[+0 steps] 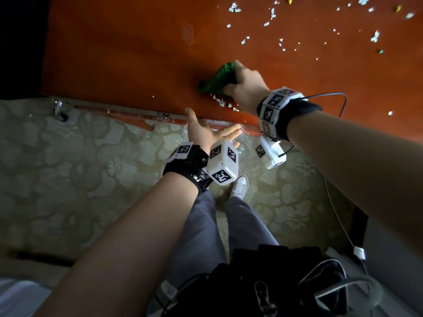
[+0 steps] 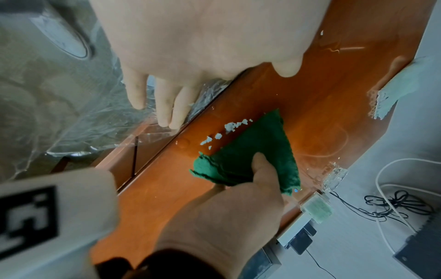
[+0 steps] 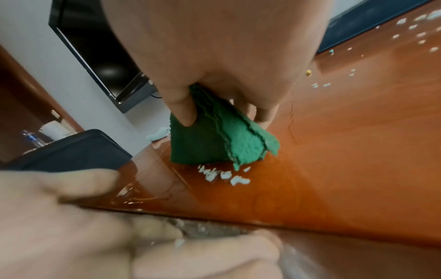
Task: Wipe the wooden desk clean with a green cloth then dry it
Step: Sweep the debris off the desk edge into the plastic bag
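Observation:
My right hand (image 1: 242, 84) grips a bunched green cloth (image 1: 217, 78) (image 2: 250, 152) (image 3: 214, 139) and presses it on the orange-brown wooden desk (image 1: 119, 53) near its front edge. A small heap of white crumbs (image 1: 225, 104) (image 2: 229, 130) (image 3: 224, 174) lies just in front of the cloth, between it and the edge. My left hand (image 1: 206, 131) (image 2: 190, 56) is held open, palm up, just below the desk's front edge, with straight fingers (image 2: 164, 105) against clear plastic film. It holds nothing.
Many more white crumbs (image 1: 274, 28) and a few coloured bits are scattered over the desk's far right part. A dark monitor (image 3: 100, 62) stands at the desk's end by the wall. Cables (image 2: 393, 203) lie beyond the far edge. Patterned floor (image 1: 68, 168) lies below.

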